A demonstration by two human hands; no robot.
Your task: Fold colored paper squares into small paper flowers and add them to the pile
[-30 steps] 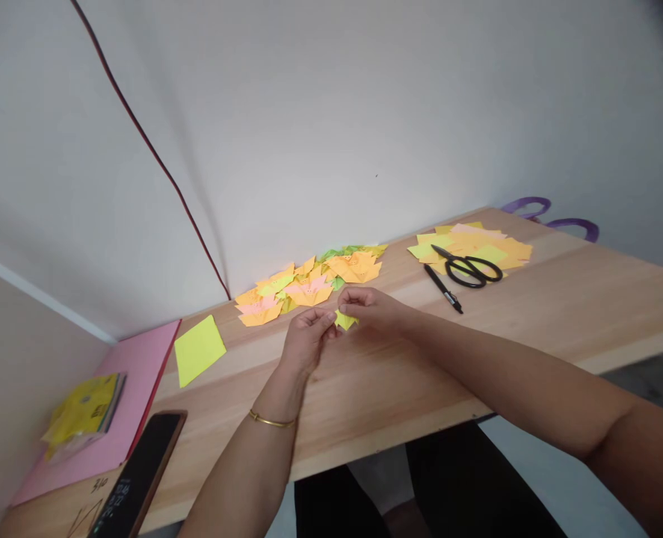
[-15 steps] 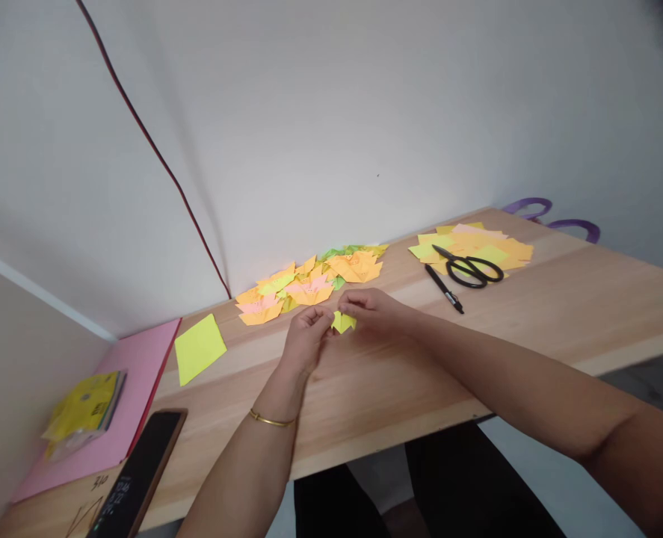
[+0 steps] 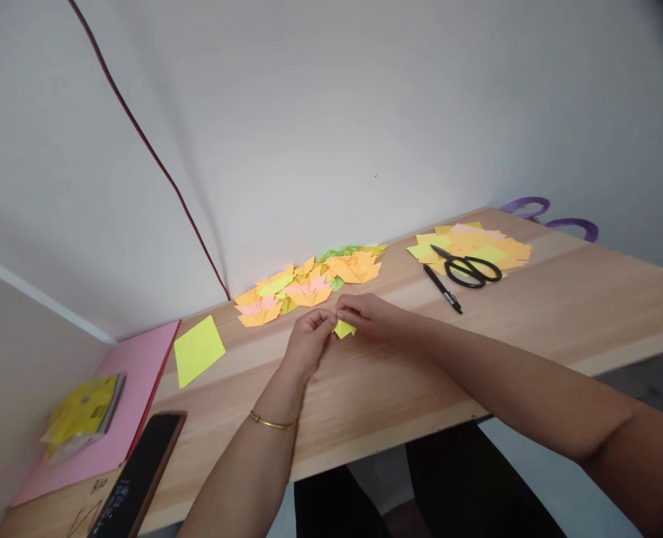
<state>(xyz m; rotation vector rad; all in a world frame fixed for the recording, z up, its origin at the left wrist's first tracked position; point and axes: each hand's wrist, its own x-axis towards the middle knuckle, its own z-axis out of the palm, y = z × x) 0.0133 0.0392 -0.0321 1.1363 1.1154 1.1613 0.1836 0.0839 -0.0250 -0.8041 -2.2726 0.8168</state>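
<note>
Between my hands is a small piece of folded yellow paper [image 3: 343, 329], pinched by the fingers of both. My left hand [image 3: 310, 336] grips its left side, with a thin gold bangle on that wrist. From the right, my right hand [image 3: 368, 314] closes on its upper edge, and its fingers cover much of the paper. Just behind them, against the wall, lies a row of folded paper pieces [image 3: 309, 290] in orange, yellow, pink and green, some with small drawn marks.
Black scissors [image 3: 470, 269] rest on a pile of coloured sheets [image 3: 513, 250], beside a black pen [image 3: 442, 288]. A yellow sheet [image 3: 199, 351], a phone [image 3: 140, 471] and a pink folder [image 3: 146, 359] bearing a yellow packet [image 3: 87, 407] are on the left of the wooden table [image 3: 409, 396].
My right hand has shifted slightly toward my left, and its fingers now cover more of the yellow paper. The things on the table stay put.
</note>
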